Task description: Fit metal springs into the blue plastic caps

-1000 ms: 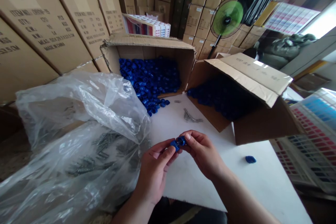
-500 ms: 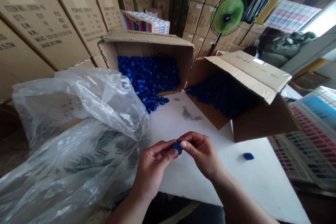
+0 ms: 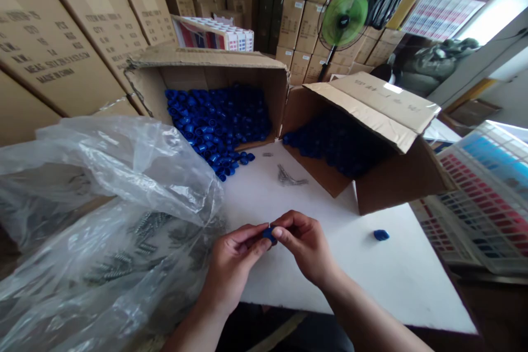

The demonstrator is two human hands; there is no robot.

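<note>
Above the front part of the white table point(image 3: 325, 286), my left hand point(image 3: 233, 256) and my right hand point(image 3: 307, 245) meet at their fingertips. Both are closed on one small blue plastic part point(image 3: 269, 234), pinched between thumbs and forefingers and mostly covered by them. Farther back, a small heap of metal springs point(image 3: 289, 177) lies on the tabletop, with a few more springs point(image 3: 268, 154) behind it. A single blue plastic piece point(image 3: 381, 235) rests by itself to the right of my right hand.
A tipped cardboard box point(image 3: 214, 59) spills blue plastic parts point(image 3: 218, 126) onto the table. Another open box point(image 3: 400, 184) at right holds more. On the left lies a clear plastic bag point(image 3: 173, 176) with springs inside. Behind stand stacked cartons point(image 3: 82, 22) and a green fan point(image 3: 344, 19).
The whole view has shifted slightly, so everything sits a bit farther left. My hands keep the same pinch on the blue part, with little visible finger movement.
</note>
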